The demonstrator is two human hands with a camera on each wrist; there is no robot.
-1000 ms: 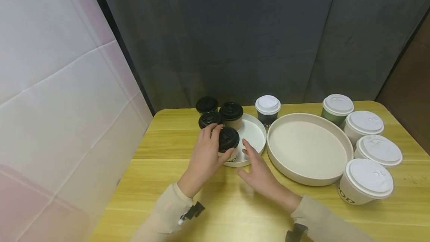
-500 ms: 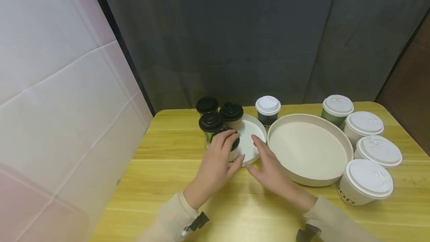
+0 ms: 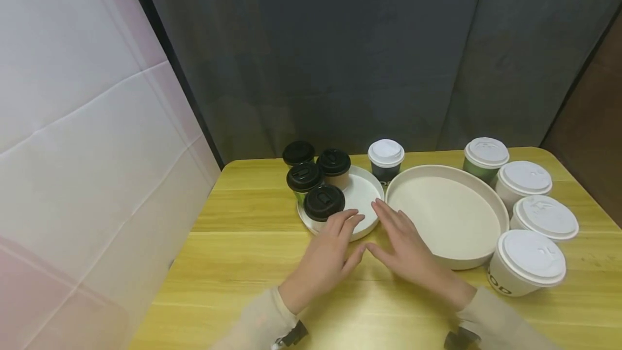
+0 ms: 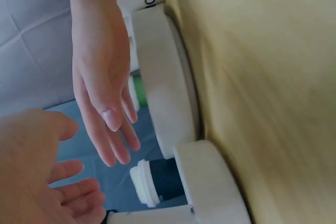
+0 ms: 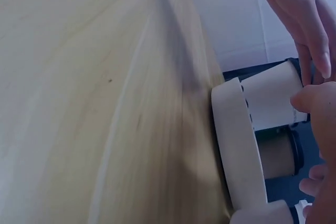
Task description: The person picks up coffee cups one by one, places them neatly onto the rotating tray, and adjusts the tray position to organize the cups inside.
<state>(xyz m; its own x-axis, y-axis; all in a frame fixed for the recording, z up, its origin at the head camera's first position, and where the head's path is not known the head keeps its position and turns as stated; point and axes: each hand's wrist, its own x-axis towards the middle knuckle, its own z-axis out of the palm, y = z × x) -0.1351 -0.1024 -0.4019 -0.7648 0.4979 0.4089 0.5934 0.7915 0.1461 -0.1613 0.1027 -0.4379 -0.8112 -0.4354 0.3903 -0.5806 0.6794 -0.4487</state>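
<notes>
My left hand (image 3: 326, 261) hovers at the front edge of the small white tray (image 3: 362, 193), fingers slightly bent and holding nothing. Beside its fingertips stands a black-lidded cup (image 3: 324, 202) on that tray. Another black-lidded cup (image 3: 334, 163) with a brown body and a green-bodied one (image 3: 304, 178) stand behind it. My right hand (image 3: 413, 255) is in front of the larger cream tray (image 3: 447, 215), its fingers extended and empty. The two hands face each other with thumbs close together. In the left wrist view the right hand (image 4: 102, 66) hangs with loose fingers.
A black-lidded cup (image 3: 298, 153) stands at the back left. A white-lidded dark cup (image 3: 386, 160) is behind the trays. Along the cream tray's right side stand several white-lidded cups, the nearest (image 3: 527, 263) at the front. A dark curtain (image 3: 330, 58) rises behind the table.
My left hand has let go of the front black-lidded cup and moved right and toward me. My right hand has shifted right. The front cup's lid is uncovered.
</notes>
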